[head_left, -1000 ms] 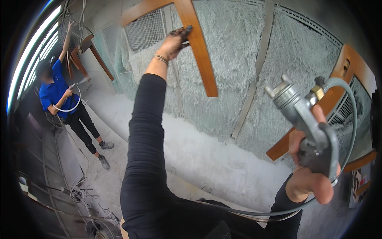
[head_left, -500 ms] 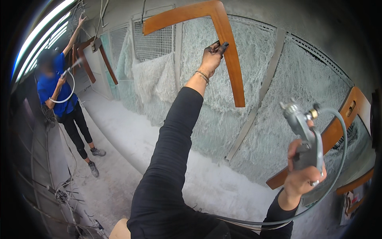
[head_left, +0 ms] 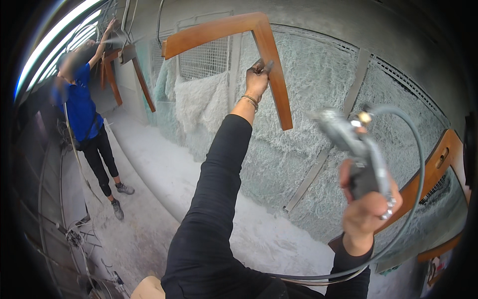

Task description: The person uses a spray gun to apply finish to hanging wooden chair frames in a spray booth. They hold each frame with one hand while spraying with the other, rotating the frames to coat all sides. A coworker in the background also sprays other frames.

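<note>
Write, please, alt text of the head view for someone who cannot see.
A person's left hand holds an angled wooden piece while the right hand holds a spray gun with a grey hose, before pale fibrous panels. At left, a co-worker in blue reaches up.

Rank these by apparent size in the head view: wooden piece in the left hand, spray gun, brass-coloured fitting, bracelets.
1. Wooden piece
2. Spray gun, blurred and apparently nearer the camera
3. Brass-coloured fitting and bracelets: both small, too alike to rank
</note>
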A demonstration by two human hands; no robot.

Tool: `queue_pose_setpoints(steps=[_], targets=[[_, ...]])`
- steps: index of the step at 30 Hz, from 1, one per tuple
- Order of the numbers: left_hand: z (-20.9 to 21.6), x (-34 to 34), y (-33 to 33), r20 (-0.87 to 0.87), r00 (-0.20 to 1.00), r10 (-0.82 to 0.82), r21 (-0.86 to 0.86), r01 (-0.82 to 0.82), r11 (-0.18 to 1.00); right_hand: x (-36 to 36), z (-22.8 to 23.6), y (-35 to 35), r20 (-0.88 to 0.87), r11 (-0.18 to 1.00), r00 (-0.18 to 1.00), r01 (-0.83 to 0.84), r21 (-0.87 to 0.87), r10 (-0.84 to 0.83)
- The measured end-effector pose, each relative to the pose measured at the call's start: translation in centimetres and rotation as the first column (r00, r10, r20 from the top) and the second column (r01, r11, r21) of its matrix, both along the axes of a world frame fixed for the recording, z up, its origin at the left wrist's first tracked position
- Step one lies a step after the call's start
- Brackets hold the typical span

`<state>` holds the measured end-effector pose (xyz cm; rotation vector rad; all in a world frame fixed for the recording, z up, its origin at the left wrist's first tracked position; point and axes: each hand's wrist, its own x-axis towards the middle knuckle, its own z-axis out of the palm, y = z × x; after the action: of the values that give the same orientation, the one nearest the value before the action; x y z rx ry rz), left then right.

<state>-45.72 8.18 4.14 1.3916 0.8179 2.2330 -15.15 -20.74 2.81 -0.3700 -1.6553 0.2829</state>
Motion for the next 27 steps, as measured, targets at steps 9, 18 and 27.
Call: queue_pose_setpoints(steps=[9,18,27], targets=[[0.7,-15.3,-14.7,0.540,0.755,0.372,0.159,-0.525,0.836,6.3,-5.0,0.0,-0.072,0.948,0.950,0.294,-0.125,-0.304],[7.3,-25.2,-41.3,0.088,0.824,0.559,-0.044,-0.557,0.829,4.5,-6.6,-0.8,-0.179,0.988,0.979,0.074,-0.137,-0.098],[7.1,-28.2,-41.9,0.055,0.949,0.309,0.055,-0.312,0.948,1.6,-6.2,-3.1,-0.120,0.995,0.990,-0.081,-0.066,0.072]])
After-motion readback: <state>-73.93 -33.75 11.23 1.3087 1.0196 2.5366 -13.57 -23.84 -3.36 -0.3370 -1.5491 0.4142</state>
